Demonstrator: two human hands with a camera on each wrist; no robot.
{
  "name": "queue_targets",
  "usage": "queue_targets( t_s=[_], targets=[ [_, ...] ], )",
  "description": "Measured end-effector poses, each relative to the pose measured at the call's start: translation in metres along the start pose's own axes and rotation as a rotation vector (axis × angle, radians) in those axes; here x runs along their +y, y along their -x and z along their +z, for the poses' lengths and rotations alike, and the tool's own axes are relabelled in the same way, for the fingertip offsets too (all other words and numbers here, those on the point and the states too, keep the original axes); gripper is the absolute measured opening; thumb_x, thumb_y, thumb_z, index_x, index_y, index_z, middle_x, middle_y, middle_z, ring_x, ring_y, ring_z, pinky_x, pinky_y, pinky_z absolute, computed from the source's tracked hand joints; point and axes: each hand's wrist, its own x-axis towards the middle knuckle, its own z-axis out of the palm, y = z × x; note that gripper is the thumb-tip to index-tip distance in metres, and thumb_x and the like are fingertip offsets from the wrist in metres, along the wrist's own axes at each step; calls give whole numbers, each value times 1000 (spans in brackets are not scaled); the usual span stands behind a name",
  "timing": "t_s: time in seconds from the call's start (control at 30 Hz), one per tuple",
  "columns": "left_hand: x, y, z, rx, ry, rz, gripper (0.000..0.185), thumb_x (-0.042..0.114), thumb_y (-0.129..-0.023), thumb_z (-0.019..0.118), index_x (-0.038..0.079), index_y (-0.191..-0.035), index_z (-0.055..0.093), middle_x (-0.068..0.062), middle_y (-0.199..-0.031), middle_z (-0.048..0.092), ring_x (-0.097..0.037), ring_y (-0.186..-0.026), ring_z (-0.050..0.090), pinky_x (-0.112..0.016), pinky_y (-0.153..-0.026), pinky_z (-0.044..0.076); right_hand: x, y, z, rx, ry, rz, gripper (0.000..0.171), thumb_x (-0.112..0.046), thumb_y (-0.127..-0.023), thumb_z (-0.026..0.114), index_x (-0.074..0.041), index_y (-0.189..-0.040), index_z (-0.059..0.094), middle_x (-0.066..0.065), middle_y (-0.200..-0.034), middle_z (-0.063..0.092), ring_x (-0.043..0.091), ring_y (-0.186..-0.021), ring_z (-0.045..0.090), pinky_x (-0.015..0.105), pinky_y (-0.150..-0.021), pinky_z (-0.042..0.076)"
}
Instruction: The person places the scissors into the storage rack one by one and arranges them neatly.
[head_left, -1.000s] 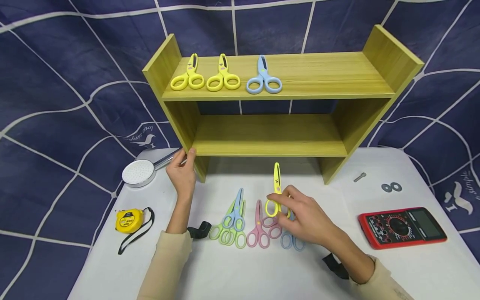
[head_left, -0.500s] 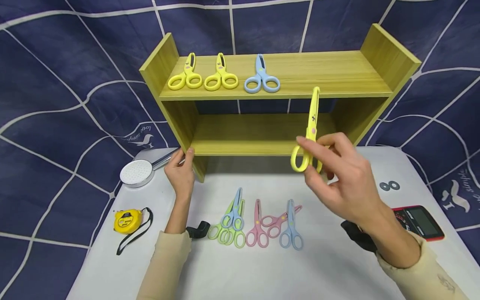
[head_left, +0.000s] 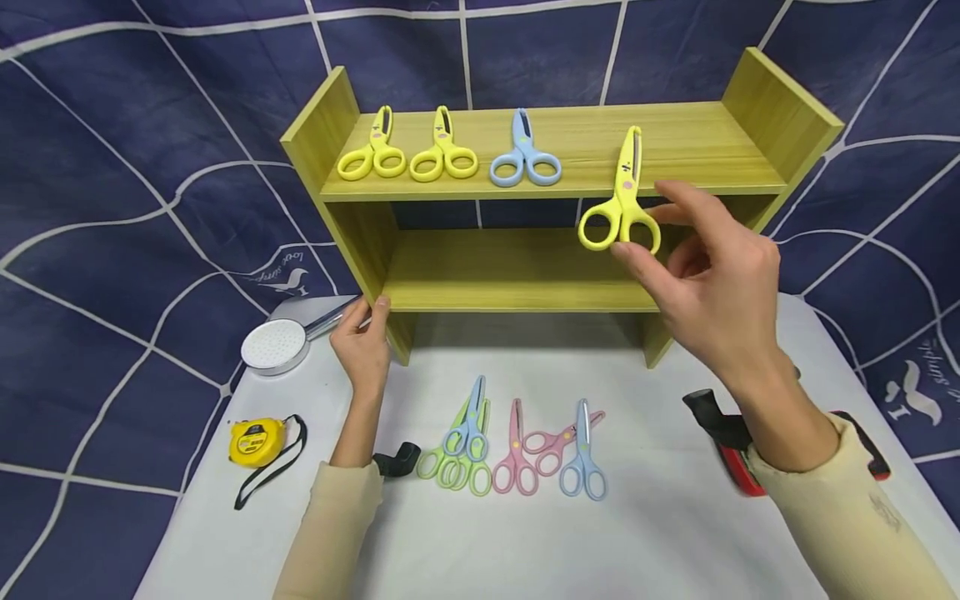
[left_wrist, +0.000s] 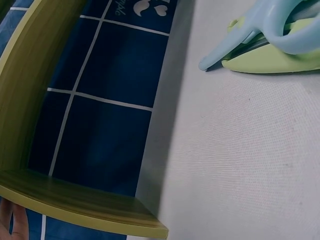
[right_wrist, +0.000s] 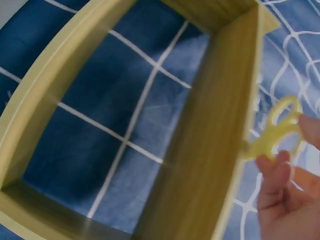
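My right hand pinches a yellow pair of scissors by its handle loops, blade pointing up, in front of the top board of the wooden shelf. In the right wrist view the yellow scissors show beside my fingertips. Two yellow scissors and a blue pair lie on the top board. My left hand grips the shelf's lower left corner. Green, blue and pink scissors lie on the white table below.
A shower head and a yellow tape measure lie at the left. A red multimeter is partly hidden behind my right forearm. In the left wrist view, blue and green scissors lie on the white table.
My right hand lifted the yellow scissors from the table, up and to the right, to the level of the shelf's top board. The left hand stayed on the shelf corner.
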Motion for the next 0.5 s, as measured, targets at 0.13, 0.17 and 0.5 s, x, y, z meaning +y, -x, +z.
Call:
queue_targets(
  t_s=[0.13,0.17,0.5],
  targets=[
    [0,0,0,2,-2,0,22,-4,-87,68,-14,-107,68,-19,-96,69,-6,-81,63,-16,-70,54,11,-10,11,96,-47,-3,50,-6,-78,83,-1,-125,64,11,-99,73,-4,-55,43,9,-54,35],
    [0,1,0,1,-2,-2,22,-4,-87,68,-14,-107,68,-19,-97,69,-5,-81,63,-16,-69,53,14,-13,13,109,-42,-2,50,-7,-80,82,-1,-126,64,11,-99,74,-4,-54,43,8,-54,35],
    [2,0,2,12,-15,-1,21,-4,-87,67,-13,-106,69,-17,-94,69,-5,-79,62,-15,-68,52,26,-41,23,-1,71,78,56,-22,-89,75,-12,-141,55,11,-107,72,27,-80,71,19,-67,47]
  ],
)
